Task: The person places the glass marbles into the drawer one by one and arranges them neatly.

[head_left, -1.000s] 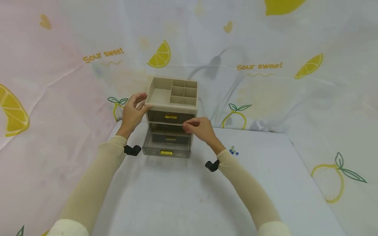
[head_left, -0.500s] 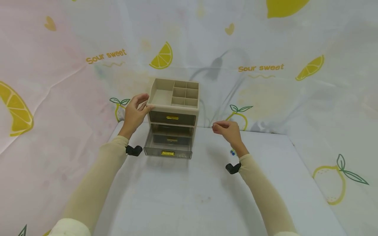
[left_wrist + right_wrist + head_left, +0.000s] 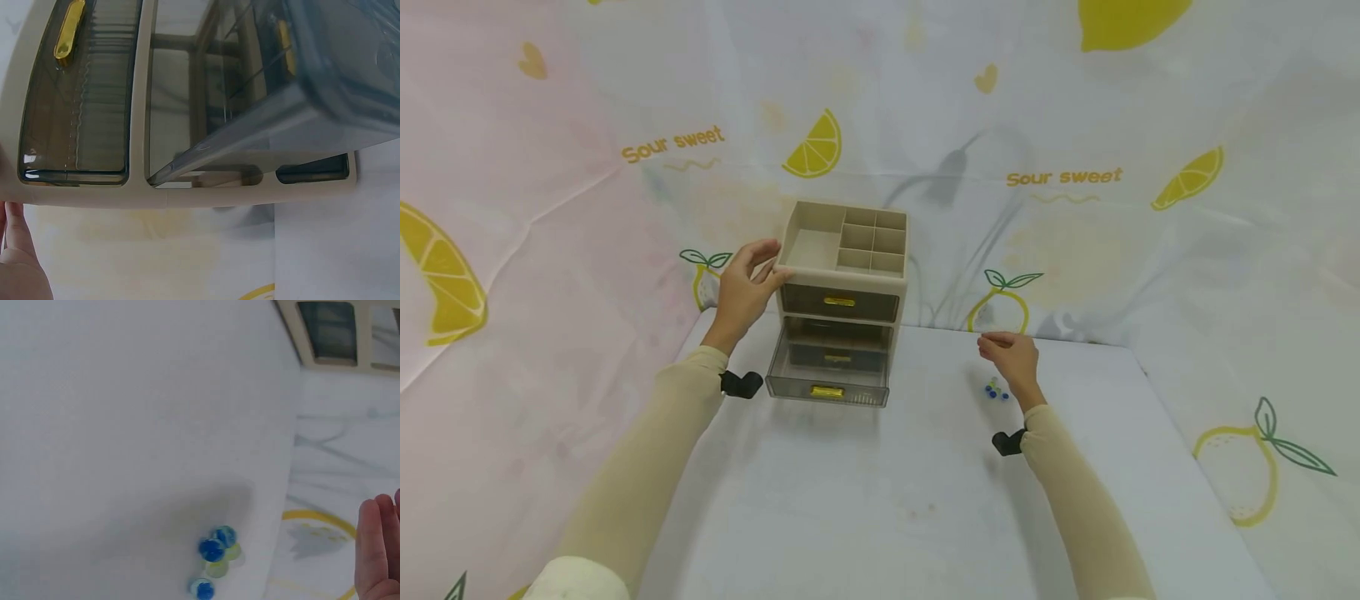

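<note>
A beige desktop drawer organizer [image 3: 842, 280] stands at the back of the table, its smoky clear middle drawer [image 3: 827, 385] pulled out. My left hand [image 3: 743, 287] holds the organizer's upper left front corner, thumb at the front rim and fingers along the side; in the left wrist view only part of the fingers [image 3: 24, 269] shows beside the frame. Over the table to the right hovers my right hand [image 3: 1013, 360], with nothing visible in it. Several blue and green glass marbles [image 3: 992, 392] lie just below and left of it; the right wrist view shows them bunched together [image 3: 212, 550].
Divided compartments [image 3: 872, 239] form the organizer's top. Above the pulled-out drawer is a pushed-in drawer with a gold handle [image 3: 839, 302]. A white table [image 3: 850, 500] meets a lemon-printed cloth backdrop [image 3: 925, 100] at the rear and sides.
My right hand has moved right from the organizer's front to above the marbles. The left hand stays at the organizer's corner, and the drawer remains pulled out.
</note>
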`<action>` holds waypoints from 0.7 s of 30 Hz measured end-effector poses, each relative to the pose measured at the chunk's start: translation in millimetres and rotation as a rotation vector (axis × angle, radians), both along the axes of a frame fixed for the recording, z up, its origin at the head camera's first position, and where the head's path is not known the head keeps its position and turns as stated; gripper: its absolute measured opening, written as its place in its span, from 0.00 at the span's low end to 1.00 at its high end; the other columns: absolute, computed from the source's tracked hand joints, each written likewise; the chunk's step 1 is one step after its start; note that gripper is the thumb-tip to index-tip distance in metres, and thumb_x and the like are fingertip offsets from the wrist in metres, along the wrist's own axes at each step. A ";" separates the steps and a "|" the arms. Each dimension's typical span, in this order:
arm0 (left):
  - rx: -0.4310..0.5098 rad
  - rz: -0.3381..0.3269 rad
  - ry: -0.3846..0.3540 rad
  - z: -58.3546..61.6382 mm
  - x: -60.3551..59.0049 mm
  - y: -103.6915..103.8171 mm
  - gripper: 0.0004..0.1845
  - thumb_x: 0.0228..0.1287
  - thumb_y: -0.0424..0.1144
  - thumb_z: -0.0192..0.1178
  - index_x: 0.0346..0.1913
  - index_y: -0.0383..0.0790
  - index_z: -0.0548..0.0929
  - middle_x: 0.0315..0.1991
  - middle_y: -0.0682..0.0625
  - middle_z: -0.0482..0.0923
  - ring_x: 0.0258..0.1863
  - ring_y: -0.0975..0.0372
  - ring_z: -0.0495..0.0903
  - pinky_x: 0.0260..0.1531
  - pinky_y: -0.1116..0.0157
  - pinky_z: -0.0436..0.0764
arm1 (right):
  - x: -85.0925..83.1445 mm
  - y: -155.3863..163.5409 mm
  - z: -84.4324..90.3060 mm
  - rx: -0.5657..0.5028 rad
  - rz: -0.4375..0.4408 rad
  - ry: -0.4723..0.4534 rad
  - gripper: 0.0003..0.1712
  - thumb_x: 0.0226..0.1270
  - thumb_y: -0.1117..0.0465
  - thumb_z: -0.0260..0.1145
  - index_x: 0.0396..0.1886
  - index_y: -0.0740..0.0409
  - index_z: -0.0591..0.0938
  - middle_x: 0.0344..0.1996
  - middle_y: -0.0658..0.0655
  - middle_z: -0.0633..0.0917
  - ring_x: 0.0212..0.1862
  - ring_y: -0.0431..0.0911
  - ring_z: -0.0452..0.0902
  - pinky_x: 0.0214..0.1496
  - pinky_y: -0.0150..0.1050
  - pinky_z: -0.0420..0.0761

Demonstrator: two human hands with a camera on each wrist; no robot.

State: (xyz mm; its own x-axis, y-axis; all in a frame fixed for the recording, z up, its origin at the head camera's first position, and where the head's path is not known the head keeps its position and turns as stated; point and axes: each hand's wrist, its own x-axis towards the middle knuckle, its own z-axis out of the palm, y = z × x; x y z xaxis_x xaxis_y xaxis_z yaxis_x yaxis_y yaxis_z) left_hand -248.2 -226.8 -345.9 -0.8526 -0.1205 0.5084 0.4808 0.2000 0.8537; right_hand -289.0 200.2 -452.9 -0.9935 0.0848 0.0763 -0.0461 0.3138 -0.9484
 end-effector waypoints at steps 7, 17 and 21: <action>-0.001 -0.001 -0.007 -0.5 -0.2 0.0 0.29 0.58 0.23 0.66 0.62 0.20 0.69 0.61 0.30 0.70 0.64 0.45 0.68 0.67 0.58 0.70 | -2.4 14.9 -25.9 0.103 -0.077 -0.070 0.18 0.63 0.61 0.70 0.49 0.69 0.84 0.40 0.64 0.87 0.34 0.40 0.86 0.39 0.26 0.85; -0.010 0.003 -0.005 0.4 1.6 -1.2 0.29 0.59 0.23 0.66 0.62 0.20 0.69 0.61 0.30 0.70 0.64 0.44 0.68 0.67 0.56 0.70 | 1.1 21.8 -49.4 0.265 -0.165 -0.040 0.15 0.61 0.63 0.71 0.46 0.66 0.86 0.38 0.60 0.88 0.42 0.51 0.85 0.46 0.37 0.84; 0.003 -0.002 -0.002 0.2 -0.1 -0.8 0.29 0.58 0.23 0.66 0.62 0.19 0.69 0.60 0.30 0.70 0.64 0.44 0.68 0.67 0.56 0.70 | 3.0 22.1 -53.5 0.295 -0.180 0.005 0.14 0.59 0.65 0.71 0.45 0.67 0.86 0.38 0.62 0.88 0.43 0.56 0.84 0.50 0.47 0.84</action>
